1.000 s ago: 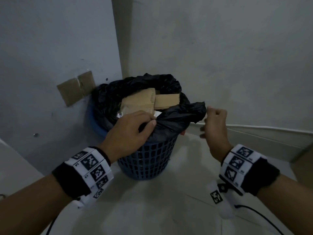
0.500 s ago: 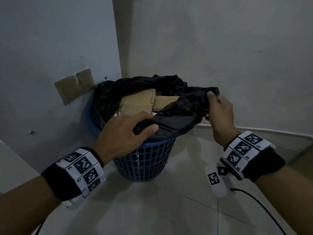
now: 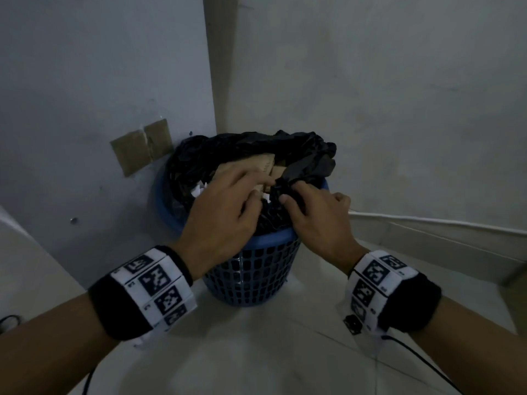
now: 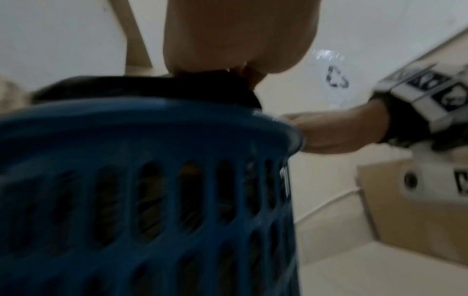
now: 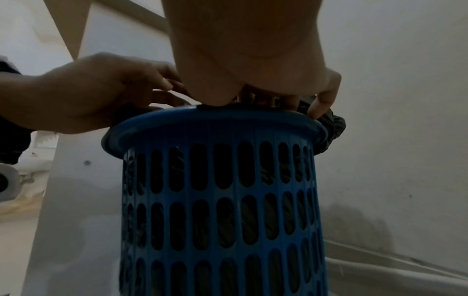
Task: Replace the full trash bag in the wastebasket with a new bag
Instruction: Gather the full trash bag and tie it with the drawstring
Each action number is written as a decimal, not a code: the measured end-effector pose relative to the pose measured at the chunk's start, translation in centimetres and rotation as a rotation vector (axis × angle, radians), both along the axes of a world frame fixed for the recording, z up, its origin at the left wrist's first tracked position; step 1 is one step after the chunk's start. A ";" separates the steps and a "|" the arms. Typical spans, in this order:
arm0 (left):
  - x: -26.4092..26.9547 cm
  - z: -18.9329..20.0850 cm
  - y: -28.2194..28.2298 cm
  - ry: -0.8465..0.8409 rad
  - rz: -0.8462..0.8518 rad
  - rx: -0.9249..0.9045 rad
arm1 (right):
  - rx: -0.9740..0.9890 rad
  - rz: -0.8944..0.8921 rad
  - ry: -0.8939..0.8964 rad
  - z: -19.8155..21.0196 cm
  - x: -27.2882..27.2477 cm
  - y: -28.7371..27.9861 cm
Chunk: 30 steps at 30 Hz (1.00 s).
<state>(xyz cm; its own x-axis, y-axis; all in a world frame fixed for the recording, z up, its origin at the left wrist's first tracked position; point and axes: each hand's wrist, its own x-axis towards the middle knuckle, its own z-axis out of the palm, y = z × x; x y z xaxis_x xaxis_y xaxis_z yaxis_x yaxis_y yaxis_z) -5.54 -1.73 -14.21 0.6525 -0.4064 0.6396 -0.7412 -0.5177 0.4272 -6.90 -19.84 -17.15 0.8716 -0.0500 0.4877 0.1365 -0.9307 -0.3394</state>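
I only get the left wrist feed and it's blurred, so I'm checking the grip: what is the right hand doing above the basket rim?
Observer: In the head view, the right hand pinches a bunched edge of the black trash bag over the wastebasket.
Operator: And the left hand?
Observer: The left hand lies across the bag's opening and reaches to that same bunch. I cannot tell whether it grips.
Operator: Is the bag full?
Observer: Brown cardboard and white paper scraps show at the opening.
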 end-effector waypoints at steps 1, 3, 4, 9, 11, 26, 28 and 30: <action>-0.1 0.4 -0.6 0.028 -0.036 0.018 | 0.064 0.037 0.024 0.3 -0.2 -0.1; -0.2 0.8 -1.9 0.119 -0.096 0.097 | 0.274 0.113 0.051 1.4 -0.7 -0.7; -0.2 1.0 -2.6 0.168 -0.102 0.148 | 0.373 0.124 0.042 2.0 -0.9 -1.1; 0.1 1.0 -5.3 0.283 -0.021 0.321 | 0.758 0.020 0.026 4.6 -1.3 -3.8; 0.5 1.1 -5.9 0.273 0.047 0.304 | 0.872 -0.017 0.007 5.4 -1.5 -5.0; 2.2 7.4 -14.1 0.222 -0.269 0.193 | 1.110 0.142 -0.195 9.7 -3.7 -8.0; 2.5 7.3 -13.9 0.185 -0.244 0.179 | 1.299 0.182 -0.170 9.9 -3.6 -8.1; 2.8 7.5 -13.0 0.124 -0.206 0.153 | 1.494 0.229 -0.159 10.1 -3.5 -8.2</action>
